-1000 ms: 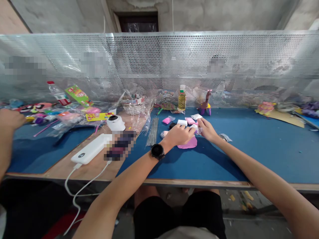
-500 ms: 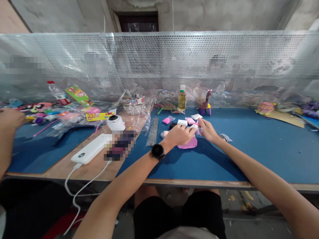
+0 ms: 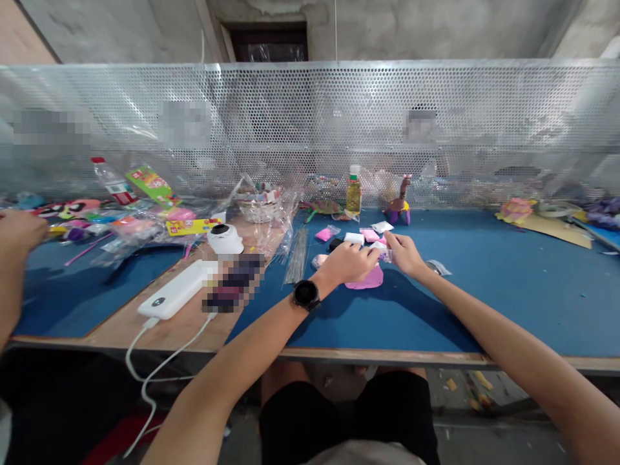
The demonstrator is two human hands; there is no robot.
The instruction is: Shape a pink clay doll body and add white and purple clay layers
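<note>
My left hand point(image 3: 345, 261), with a black watch point(image 3: 306, 294) on its wrist, pinches one side of a small clear plastic bag point(image 3: 386, 256). Closed on the bag's other side are the fingers of my right hand point(image 3: 405, 256). What the bag contains is too small to make out. Partly under my left hand, a flat pink sheet point(image 3: 365, 279) lies on the blue table mat. Just behind my hands are a pink packet point(image 3: 325, 234), a white packet point(image 3: 354, 239) and several others. Thin metal wires point(image 3: 296, 257) lie in a bundle to the left.
A bottle of yellow liquid point(image 3: 354, 192) and a brown and purple clay figure point(image 3: 400, 205) stand before the perforated metal screen point(image 3: 310, 110). A power bank point(image 3: 178, 289) with cables lies on the left. Another person's hand point(image 3: 22, 232) is at the far left.
My right hand has shifted very slightly, its fingers still at the bag. My left hand is nearly where it was. The other person's hand has moved slightly left.
</note>
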